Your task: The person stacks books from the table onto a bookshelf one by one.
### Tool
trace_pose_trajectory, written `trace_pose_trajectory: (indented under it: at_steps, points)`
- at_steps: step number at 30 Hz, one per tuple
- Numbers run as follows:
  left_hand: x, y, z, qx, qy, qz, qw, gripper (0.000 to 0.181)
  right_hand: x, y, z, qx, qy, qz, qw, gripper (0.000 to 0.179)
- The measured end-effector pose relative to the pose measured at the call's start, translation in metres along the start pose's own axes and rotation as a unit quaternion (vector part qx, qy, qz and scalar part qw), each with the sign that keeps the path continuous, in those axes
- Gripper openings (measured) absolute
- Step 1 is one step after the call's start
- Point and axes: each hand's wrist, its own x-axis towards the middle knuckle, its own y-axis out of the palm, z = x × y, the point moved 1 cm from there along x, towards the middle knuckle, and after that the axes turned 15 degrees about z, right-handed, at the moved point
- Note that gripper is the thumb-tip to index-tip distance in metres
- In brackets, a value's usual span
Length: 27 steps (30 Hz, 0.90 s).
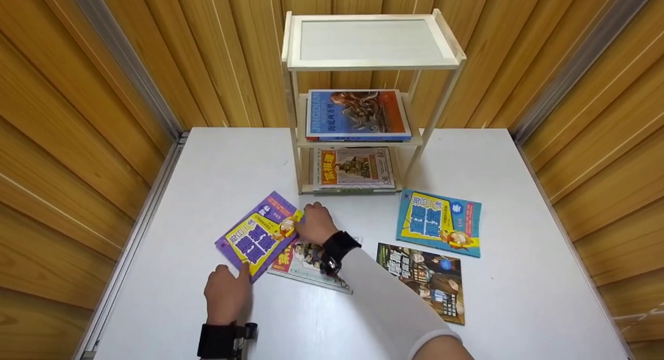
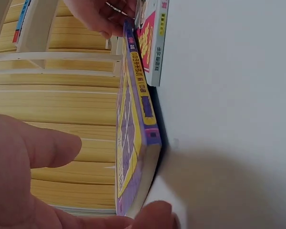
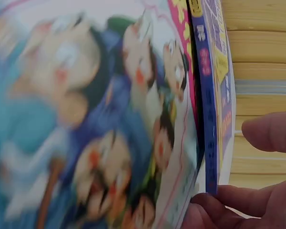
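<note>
A purple book (image 1: 259, 235) with a yellow title panel lies slanted, one side resting on a white comic book (image 1: 306, 266). My right hand (image 1: 315, 224) touches the purple book's right corner; in the right wrist view its fingers (image 3: 243, 200) meet the corner while the thumb (image 3: 269, 133) stays apart from the cover. At the near corner is my left hand (image 1: 226, 292). Its thumb (image 2: 57, 148) stands off the purple book (image 2: 138, 105), and its other fingers lie beside the lower edge, where contact is hard to tell.
A three-tier shelf (image 1: 373, 67) stands at the back, with a blue-and-red book (image 1: 358, 113) on the middle tier and a comic book (image 1: 358, 168) on the bottom one. To the right lie a teal book (image 1: 438, 222) and a dark book (image 1: 425, 277) on the white table (image 1: 519, 298).
</note>
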Motion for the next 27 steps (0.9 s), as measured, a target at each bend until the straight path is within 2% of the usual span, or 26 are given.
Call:
trace_pose_trajectory:
  at_steps: [6, 10, 16, 20, 24, 25, 27]
  points:
    - [0.004, 0.013, -0.007, -0.020, 0.002, -0.007, 0.9998, 0.060, 0.011, 0.011, 0.008, -0.042, 0.028, -0.014, 0.9986, 0.048]
    - [0.007, 0.022, -0.011, -0.030, 0.012, -0.027, 0.9991, 0.053, 0.012, 0.013, 0.013, -0.039, 0.038, -0.018, 0.9984, 0.051]
    - [0.007, 0.023, -0.008, -0.049, -0.004, -0.035, 0.9982, 0.062, 0.012, 0.018, 0.023, -0.028, 0.049, -0.003, 0.9984, 0.054]
    - [0.006, 0.021, -0.005, -0.072, -0.006, -0.037, 0.9967, 0.057, 0.011, 0.020, 0.026, -0.030, 0.055, -0.005, 0.9981, 0.052]
    - [0.008, 0.019, -0.007, -0.102, -0.001, -0.035, 0.9942, 0.055, 0.006, 0.016, 0.028, -0.113, 0.043, -0.048, 0.9915, 0.043]
    - [0.009, 0.019, -0.008, -0.109, -0.002, -0.033, 0.9935, 0.057, 0.005, 0.015, 0.029, -0.151, 0.038, -0.063, 0.9858, 0.041]
    - [0.011, 0.017, -0.010, -0.118, -0.007, -0.034, 0.9924, 0.061, 0.002, 0.012, 0.030, -0.231, 0.027, -0.091, 0.9682, 0.037]
